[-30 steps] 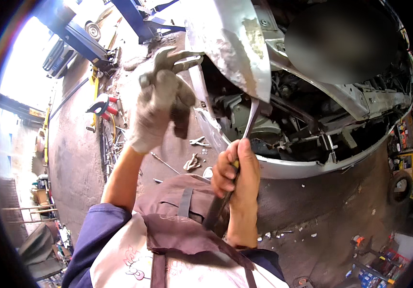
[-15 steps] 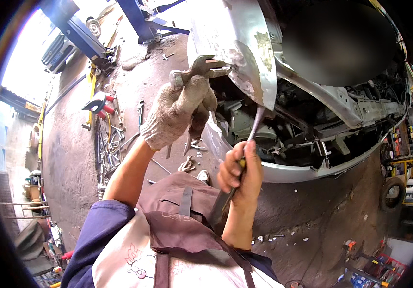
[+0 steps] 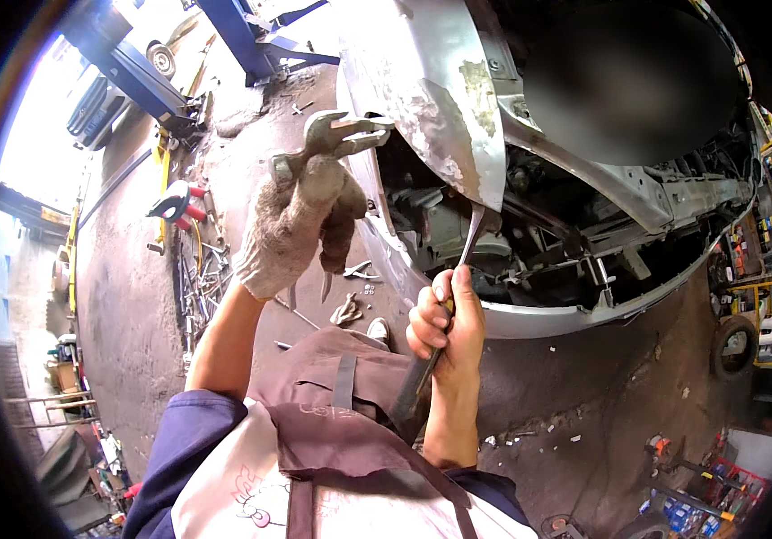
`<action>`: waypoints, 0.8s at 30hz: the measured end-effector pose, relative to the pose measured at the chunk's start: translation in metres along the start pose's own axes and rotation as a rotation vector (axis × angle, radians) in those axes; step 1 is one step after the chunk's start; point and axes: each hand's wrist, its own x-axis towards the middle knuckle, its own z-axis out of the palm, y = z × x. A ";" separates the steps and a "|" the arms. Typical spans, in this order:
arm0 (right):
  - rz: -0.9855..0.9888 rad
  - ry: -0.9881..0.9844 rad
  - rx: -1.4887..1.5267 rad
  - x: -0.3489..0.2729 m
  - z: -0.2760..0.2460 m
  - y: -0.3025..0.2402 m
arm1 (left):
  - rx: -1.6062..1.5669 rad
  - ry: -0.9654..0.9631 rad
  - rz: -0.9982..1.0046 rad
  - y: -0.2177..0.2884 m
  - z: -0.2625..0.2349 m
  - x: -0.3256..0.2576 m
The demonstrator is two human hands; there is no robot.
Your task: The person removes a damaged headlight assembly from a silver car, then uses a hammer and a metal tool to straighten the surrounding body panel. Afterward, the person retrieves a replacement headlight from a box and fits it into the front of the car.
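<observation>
My left hand [image 3: 287,220], in a dirty white work glove, is closed around a claw hammer [image 3: 341,136] and holds it up beside a silver car fender [image 3: 444,108]. The fender has scraped, bare patches along its edge. The hammer's claws point toward the panel with a small gap between. My bare right hand [image 3: 449,319] grips a long pry bar [image 3: 473,235], whose flattened tip reaches up to the fender's lower corner. The bar's dark lower end runs down past my wrist in front of my apron.
The car's open front, with a curved silver bumper edge [image 3: 547,322], fills the right side. Scattered hand tools [image 3: 211,287] lie on the floor at left, near a red-and-black tool [image 3: 177,205]. Blue lift posts [image 3: 238,36] stand behind; a tyre [image 3: 734,346] and shelves are at far right.
My left hand and the hammer have moved left, away from the fender. My right hand stays almost in place with the pry bar at the fender's corner. The view has shifted slightly.
</observation>
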 end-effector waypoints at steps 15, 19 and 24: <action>-0.048 0.012 0.014 -0.007 0.015 -0.014 | 0.000 -0.055 0.036 -0.005 0.013 0.010; 0.086 -0.116 -0.156 0.014 0.011 -0.012 | -0.037 0.033 0.042 -0.004 0.003 0.009; 0.029 -0.065 -0.022 0.004 0.004 0.003 | -0.083 -0.104 -0.032 -0.003 -0.002 0.001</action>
